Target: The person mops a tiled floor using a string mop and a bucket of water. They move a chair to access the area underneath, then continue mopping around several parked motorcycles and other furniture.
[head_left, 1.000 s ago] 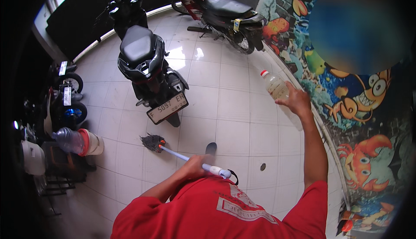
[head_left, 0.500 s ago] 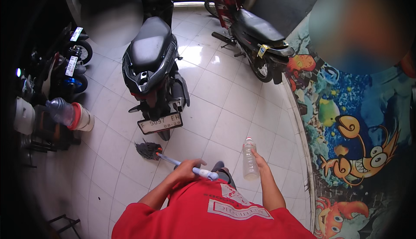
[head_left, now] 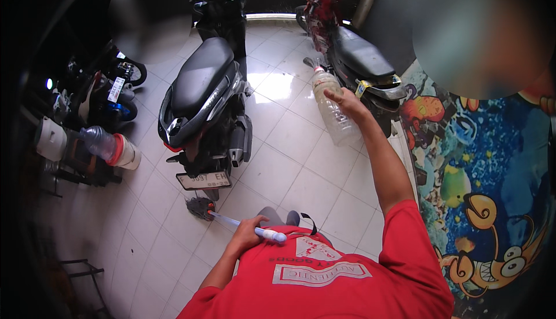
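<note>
Bare left hand (head_left: 249, 231) curls into a grip, close in front of the red-shirted torso (head_left: 315, 296); bare left forearm (head_left: 223, 268) angles back and leftward from it. Bare right hand (head_left: 351, 105) is held well ahead and rightward of the left, gripping, one digit (head_left: 333, 95) jutting left. Bare right forearm (head_left: 389, 161) trails behind, slightly right.

The black scooter (head_left: 200, 113) before me has glossy, plastic-looking side panels (head_left: 223, 94) and a smooth, softly shining seat (head_left: 204, 67). Right of the scooter, my cylindrical clear bottle (head_left: 335, 112) is shiny plastic. Behind the scooter, my dark grey mop head (head_left: 200, 208) looks rough and stringy, the pale blue tubular mop handle (head_left: 272, 235) smooth. Around the scooter, pale square floor tiles (head_left: 289, 171) shine like polished ceramic; behind it, my red short-sleeved shirt (head_left: 231, 301) is matt cloth.
</note>
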A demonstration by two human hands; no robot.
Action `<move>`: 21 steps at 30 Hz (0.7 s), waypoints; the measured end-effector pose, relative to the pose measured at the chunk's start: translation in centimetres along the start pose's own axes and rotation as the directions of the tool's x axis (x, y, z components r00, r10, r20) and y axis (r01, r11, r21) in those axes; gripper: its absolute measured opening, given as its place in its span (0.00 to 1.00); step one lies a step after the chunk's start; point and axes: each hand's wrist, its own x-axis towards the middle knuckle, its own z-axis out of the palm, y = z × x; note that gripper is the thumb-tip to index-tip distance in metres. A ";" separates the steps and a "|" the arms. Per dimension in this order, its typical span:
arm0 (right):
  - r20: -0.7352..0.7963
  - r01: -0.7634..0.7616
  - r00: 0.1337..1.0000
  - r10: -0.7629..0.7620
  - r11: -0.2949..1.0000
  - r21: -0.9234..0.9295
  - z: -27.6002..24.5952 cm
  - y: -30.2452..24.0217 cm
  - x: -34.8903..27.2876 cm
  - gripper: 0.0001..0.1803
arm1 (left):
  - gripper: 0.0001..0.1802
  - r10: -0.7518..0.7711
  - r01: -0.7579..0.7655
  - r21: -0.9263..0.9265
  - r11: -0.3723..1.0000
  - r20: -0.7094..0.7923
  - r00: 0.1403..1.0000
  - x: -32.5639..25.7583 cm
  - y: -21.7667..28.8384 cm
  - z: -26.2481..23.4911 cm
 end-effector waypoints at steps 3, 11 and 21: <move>0.050 0.023 0.998 -0.024 1.000 0.018 -0.5 2.8 3.1 0.26 | 0.21 0.034 -0.041 -0.032 0.999 -0.178 0.983 1.6 2.0 1.4; 0.303 -0.526 0.850 0.430 0.705 0.476 -1.4 20.7 4.3 0.29 | 0.18 -0.059 0.039 -0.133 0.990 -0.149 0.987 8.4 7.3 -0.1; 0.480 -0.614 0.772 0.416 0.291 0.734 -5.7 20.5 7.0 0.32 | 0.15 -0.098 0.082 -0.218 0.972 -0.062 0.993 27.3 10.3 -3.1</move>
